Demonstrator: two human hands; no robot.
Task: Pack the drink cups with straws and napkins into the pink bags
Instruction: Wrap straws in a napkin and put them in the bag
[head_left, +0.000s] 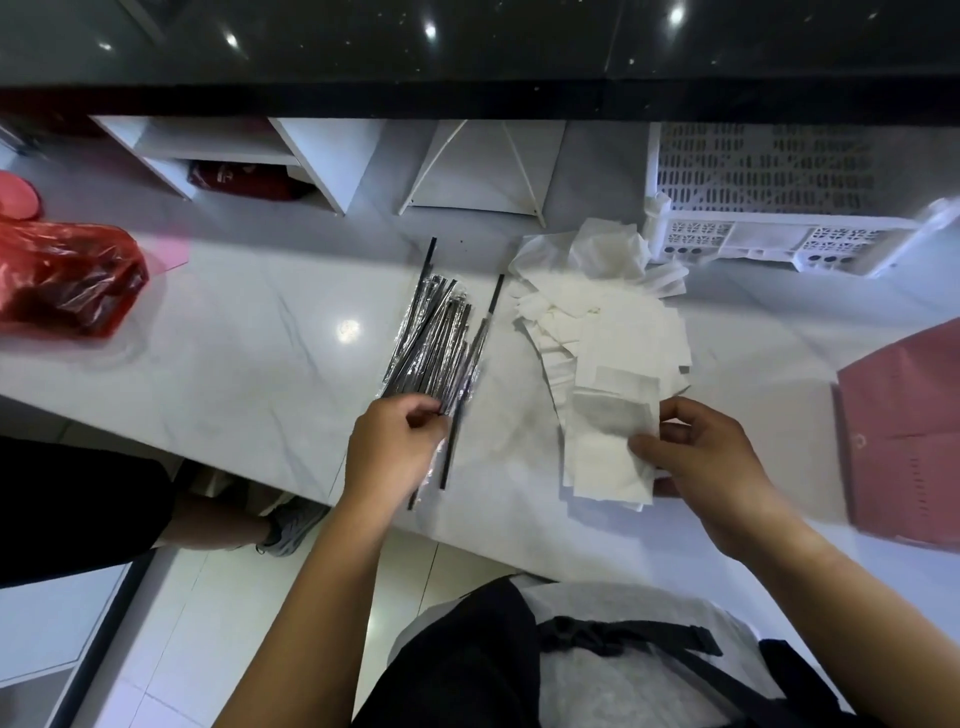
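Here hands pinch seemingly film-wrapped straws, soft napkin.

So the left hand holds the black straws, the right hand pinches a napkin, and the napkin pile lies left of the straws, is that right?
Not quite. In the head view the napkin pile lies right of the straws, not left. The rest holds: the left hand holds the straws and the right hand pinches a napkin.

Two hands; one straw heap; one napkin heap; one crate.
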